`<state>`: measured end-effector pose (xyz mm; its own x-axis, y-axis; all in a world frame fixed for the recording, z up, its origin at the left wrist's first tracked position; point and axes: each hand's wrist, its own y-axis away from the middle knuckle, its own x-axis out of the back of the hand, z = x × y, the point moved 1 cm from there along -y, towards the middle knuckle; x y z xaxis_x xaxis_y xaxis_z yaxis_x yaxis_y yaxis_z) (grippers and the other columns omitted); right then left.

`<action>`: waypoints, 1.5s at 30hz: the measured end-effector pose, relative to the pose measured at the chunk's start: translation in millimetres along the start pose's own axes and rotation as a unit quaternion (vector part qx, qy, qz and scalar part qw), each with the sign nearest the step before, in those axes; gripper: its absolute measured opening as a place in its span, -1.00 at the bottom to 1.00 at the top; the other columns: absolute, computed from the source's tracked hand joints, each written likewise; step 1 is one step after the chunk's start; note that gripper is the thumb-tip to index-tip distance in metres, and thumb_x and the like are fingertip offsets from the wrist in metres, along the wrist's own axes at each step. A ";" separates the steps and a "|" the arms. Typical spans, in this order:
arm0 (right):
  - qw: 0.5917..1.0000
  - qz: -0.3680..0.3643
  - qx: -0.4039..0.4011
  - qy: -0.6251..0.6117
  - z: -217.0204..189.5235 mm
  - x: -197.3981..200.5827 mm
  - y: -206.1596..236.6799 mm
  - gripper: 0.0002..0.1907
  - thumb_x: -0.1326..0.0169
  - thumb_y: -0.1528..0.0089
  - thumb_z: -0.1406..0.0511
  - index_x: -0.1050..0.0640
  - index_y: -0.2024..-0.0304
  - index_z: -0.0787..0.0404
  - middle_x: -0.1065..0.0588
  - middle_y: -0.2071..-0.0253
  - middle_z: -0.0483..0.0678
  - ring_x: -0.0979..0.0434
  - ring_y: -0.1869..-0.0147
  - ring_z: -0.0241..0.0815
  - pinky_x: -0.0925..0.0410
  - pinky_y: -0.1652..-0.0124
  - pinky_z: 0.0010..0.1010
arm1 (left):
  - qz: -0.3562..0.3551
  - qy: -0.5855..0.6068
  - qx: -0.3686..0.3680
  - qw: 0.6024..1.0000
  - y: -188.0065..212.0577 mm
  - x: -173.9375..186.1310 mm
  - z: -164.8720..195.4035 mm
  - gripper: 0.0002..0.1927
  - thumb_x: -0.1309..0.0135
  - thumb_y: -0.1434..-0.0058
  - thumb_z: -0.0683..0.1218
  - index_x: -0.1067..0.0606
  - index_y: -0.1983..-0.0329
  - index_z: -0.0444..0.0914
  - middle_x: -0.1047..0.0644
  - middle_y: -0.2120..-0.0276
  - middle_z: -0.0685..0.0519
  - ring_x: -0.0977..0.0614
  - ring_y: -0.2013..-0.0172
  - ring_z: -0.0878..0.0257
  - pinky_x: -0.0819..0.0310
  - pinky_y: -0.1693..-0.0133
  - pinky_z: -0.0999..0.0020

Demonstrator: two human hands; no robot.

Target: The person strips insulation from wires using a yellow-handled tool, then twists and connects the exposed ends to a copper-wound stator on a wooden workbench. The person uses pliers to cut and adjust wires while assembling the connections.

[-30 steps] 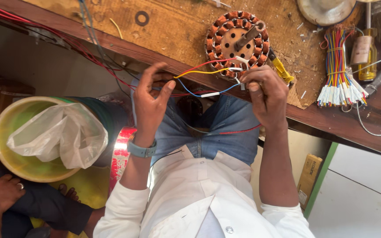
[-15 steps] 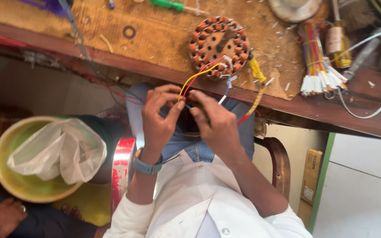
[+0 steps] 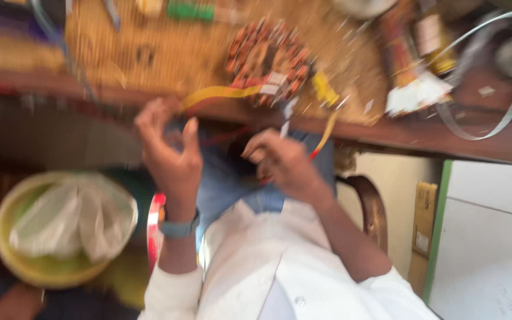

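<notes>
The picture is motion-blurred. A round stator [image 3: 268, 59] with copper windings lies on the wooden workbench [image 3: 149, 53] near its front edge. Yellow and red lead wires [image 3: 220, 92] run from it to my left hand [image 3: 170, 148], whose fingertips pinch them just below the bench edge. My right hand [image 3: 282, 163] is curled over my lap, apart from the left hand, with a red wire [image 3: 312, 155] passing through its fingers. I wear a teal wristband [image 3: 179, 228] on the left wrist.
A yellow-green bowl [image 3: 13, 261] holding a white plastic bag sits low on the left. A bundle of white-tipped wires [image 3: 416, 95] and a white cable loop [image 3: 487, 121] lie on the bench at right. A chair arm [image 3: 371, 201], cardboard box [image 3: 425, 225] and white cabinet [image 3: 493, 237] stand to the right.
My head has dropped, so the bench sits higher in view. My hands, close together half a second ago, have parted, the left one drawing the yellow and red wires leftward.
</notes>
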<state>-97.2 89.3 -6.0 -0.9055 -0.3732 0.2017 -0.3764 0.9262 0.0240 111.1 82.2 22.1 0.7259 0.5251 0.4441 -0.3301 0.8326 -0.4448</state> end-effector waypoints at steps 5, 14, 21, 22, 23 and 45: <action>0.985 0.076 0.083 -0.128 1.8 41.2 35.3 -0.74 0.09 -0.51 0.20 -0.34 0.08 0.31 -0.52 -0.09 0.23 -0.44 0.55 -0.43 -0.33 0.54 -0.63 | -0.031 -0.123 -0.076 0.989 45.9 14.3 -9.2 -0.70 -0.19 -0.33 -0.21 -0.37 -0.06 -0.28 -0.55 0.16 -0.12 -0.60 0.23 -0.01 -0.42 0.19 0.17; 0.982 0.143 0.126 -0.006 3.6 50.8 52.7 -0.70 -0.14 -0.44 0.23 -0.44 0.22 0.35 -0.54 0.25 0.13 -0.56 0.33 -0.14 -0.28 0.46 -0.55 | -0.259 0.049 0.392 0.881 122.6 25.5 -73.0 -0.59 -0.11 -0.34 -0.10 -0.39 -0.23 -0.19 -0.69 0.35 -0.01 -0.67 0.50 0.32 -0.54 0.43 0.41; 0.920 0.174 0.293 0.192 -3.7 41.1 29.2 -0.76 -0.17 -0.42 0.26 -0.49 0.24 0.30 -0.64 0.31 0.06 -0.41 0.26 -0.20 -0.18 0.09 -0.34 | -0.196 -0.005 0.277 0.941 118.9 18.0 -61.8 -0.57 -0.15 -0.33 -0.13 -0.42 -0.26 -0.16 -0.68 0.30 0.01 -0.63 0.54 0.31 -0.47 0.45 0.37; 0.923 0.178 0.291 0.176 -2.0 42.4 28.3 -0.75 -0.16 -0.44 0.23 -0.49 0.21 0.29 -0.65 0.28 0.06 -0.41 0.25 -0.19 -0.19 0.07 -0.38 | -0.176 -0.031 0.207 0.962 120.8 22.2 -58.0 -0.63 -0.17 -0.35 -0.15 -0.48 -0.22 -0.19 -0.68 0.27 0.00 -0.62 0.51 0.32 -0.45 0.43 0.36; 0.928 0.178 0.286 0.162 -0.2 44.7 30.0 -0.74 -0.15 -0.46 0.21 -0.48 0.19 0.28 -0.66 0.25 0.06 -0.41 0.25 -0.17 -0.21 0.06 -0.41 | -0.204 -0.024 0.239 0.949 125.7 28.6 -57.1 -0.65 -0.19 -0.31 -0.14 -0.52 -0.16 -0.19 -0.68 0.29 0.02 -0.58 0.54 0.29 -0.41 0.46 0.33; 0.927 0.091 0.314 0.183 -28.6 9.3 3.6 -0.93 -0.15 -0.32 0.42 -0.51 0.26 0.26 -0.62 0.33 -0.01 -0.58 0.11 -0.07 -0.36 0.00 -0.23 | -0.297 -0.131 -0.051 0.945 111.4 42.8 -62.4 -0.86 -0.23 -0.15 -0.24 -0.55 0.24 -0.21 -0.59 0.24 0.07 -0.61 0.19 0.09 -0.54 0.23 0.23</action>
<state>-101.4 90.7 23.9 -0.8812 -0.0648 0.4684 -0.3684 0.7151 -0.5941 143.0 186.4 -57.0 0.5859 0.0078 0.8103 0.1575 0.9798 -0.1233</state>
